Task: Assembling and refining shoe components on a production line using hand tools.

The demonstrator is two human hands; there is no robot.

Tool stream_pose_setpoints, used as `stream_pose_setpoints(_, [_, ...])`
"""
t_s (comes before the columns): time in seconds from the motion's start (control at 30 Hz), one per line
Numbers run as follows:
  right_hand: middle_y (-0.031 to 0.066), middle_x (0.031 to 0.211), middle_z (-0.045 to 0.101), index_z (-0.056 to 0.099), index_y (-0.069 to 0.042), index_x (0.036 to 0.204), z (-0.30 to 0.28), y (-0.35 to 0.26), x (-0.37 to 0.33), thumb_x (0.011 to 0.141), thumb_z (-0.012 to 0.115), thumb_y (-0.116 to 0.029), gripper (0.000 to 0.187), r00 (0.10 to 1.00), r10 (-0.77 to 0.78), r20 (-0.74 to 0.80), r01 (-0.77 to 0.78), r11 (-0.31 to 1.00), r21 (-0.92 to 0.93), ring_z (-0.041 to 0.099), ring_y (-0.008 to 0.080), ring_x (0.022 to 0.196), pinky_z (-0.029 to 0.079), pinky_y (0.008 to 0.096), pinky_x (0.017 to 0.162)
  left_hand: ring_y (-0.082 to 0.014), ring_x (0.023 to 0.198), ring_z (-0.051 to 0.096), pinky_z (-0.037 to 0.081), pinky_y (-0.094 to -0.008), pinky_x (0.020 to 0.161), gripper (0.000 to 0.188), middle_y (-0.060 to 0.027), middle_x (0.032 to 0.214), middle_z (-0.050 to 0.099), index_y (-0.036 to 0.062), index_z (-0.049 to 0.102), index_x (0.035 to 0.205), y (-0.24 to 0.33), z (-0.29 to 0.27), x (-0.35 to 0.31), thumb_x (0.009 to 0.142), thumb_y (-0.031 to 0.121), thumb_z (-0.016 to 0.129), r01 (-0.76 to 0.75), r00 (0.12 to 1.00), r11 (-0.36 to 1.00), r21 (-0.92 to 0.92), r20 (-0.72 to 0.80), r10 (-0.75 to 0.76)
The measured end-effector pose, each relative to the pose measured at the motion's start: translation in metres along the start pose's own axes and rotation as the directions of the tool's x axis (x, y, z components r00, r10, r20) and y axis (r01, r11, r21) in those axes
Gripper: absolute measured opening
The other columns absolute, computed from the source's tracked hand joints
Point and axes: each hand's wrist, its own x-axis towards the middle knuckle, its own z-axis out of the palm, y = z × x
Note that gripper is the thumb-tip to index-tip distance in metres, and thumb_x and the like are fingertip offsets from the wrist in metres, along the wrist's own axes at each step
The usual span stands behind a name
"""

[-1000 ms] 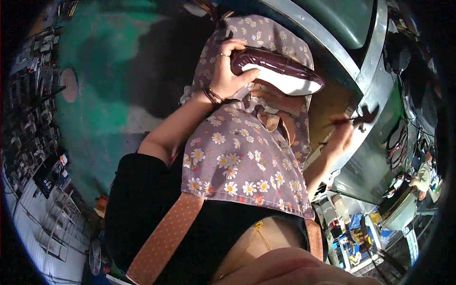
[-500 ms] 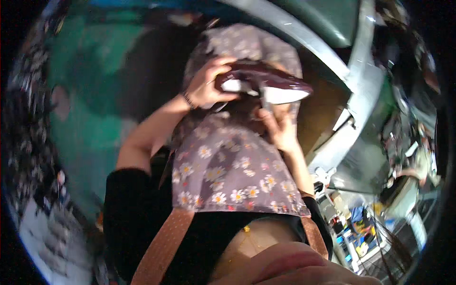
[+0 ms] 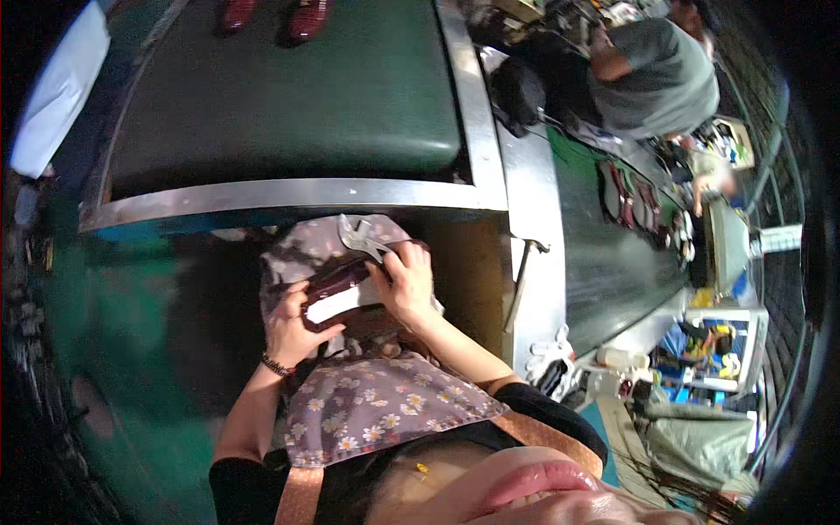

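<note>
One held shoe [image 3: 336, 304], one pincer tool [image 3: 357, 238], one hammer [image 3: 521, 284]

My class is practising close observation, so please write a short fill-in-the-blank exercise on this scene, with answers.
1. The left hand grips a dark red shoe that has a broad ____ area.
2. Metal pliers are held in the ____.
3. On the metal ledge lies a long-handled tool, a ____.
4. At the picture's top left, ____ red shoes rest on the green belt.

Missing words: white; right hand; hammer; two.
</note>
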Motion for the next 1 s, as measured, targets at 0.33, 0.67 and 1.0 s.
stream_pose_setpoints(0.33, [0.0155, 0.09, 0.051, 0.052, -0.005, 0.079, 0.01, 0.026, 0.003, 0.074, 0.072, -0.015, 0.023, 0.997, -0.036, -0.061, 0.028, 0.992, -0.12, 0.05, 0.0357, 0.084, 0.038, 0.0458, 0.07, -0.0352, 0.101, 0.059, 0.052, -0.0416, 0.084, 0.079, -0.0176, 0.12, 0.052, 0.0061, 0.045, 0.118, -0.005, 0.016, 0.021, 0.063, 0.053, 0.079, 0.041, 0.983, 0.992, 0.119, 0.173, -0.061])
stream_pose_setpoints(0.67, [0.0155, 0.077, 0.05, 0.051, 0.002, 0.084, -0.037, 0.003, -0.014, 0.091, 0.059, -0.019, 0.024, 0.834, 0.193, 0.517, -0.407, 0.848, 0.339, 0.051, 0.0324, 0.07, 0.041, 0.0372, 0.065, -0.0244, 0.104, 0.058, 0.048, -0.0358, 0.089, 0.093, -0.015, 0.116, 0.055, 0.006, 0.036, 0.118, -0.02, 0.054, 0.004, 0.049, 0.027, 0.094, 0.125, 0.962, 0.907, -0.402, -0.174, -0.209])
stream_pose_setpoints(1.0, [0.0036, 0.069, 0.057, 0.06, 0.003, 0.096, -0.056, -0.016, -0.037, 0.099, 0.048, -0.033, 0.038, 0.366, 0.11, 0.924, -0.825, 0.497, 0.268, 0.052, 0.0108, 0.063, 0.042, 0.0264, 0.06, -0.0282, 0.116, 0.048, 0.041, -0.0401, 0.1, 0.098, -0.0189, 0.128, 0.042, 0.0074, 0.029, 0.123, -0.018, 0.068, -0.01, 0.051, 0.022, 0.094, -0.025, 0.966, 0.912, -0.409, -0.244, -0.082])
